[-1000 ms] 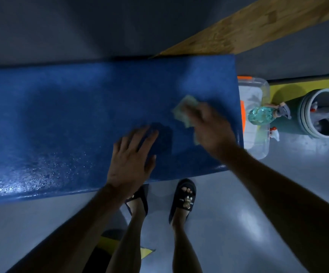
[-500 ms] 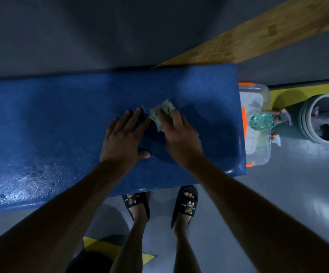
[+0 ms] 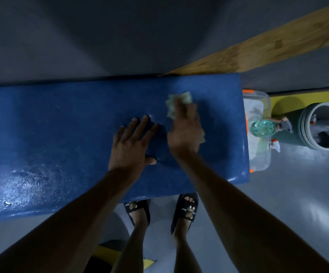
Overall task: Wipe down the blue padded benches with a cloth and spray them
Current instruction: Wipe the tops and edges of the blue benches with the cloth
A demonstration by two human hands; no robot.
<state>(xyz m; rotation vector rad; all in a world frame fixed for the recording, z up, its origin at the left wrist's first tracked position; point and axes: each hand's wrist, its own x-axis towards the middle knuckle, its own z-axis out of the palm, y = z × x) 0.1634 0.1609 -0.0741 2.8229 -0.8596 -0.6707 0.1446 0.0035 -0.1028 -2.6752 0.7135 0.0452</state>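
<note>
A blue padded bench (image 3: 61,134) runs across the view, wet and shiny at its near left. My right hand (image 3: 185,131) presses a pale green cloth (image 3: 179,101) flat on the bench's right part; the cloth sticks out beyond my fingertips. My left hand (image 3: 132,142) lies flat beside it, fingers spread, holding nothing. A clear green spray bottle (image 3: 264,128) lies on a plastic box just past the bench's right end.
The clear plastic box (image 3: 258,158) with orange clips stands on the grey floor at the bench's right end. A dark green bucket (image 3: 325,127) holding rags stands further right. A wooden beam (image 3: 258,44) runs diagonally behind. My sandalled feet (image 3: 187,209) stand under the near edge.
My right hand has swept the cloth left and back toward the right, further up the bench. My left hand has stayed flat on the pad, shifted slightly.
</note>
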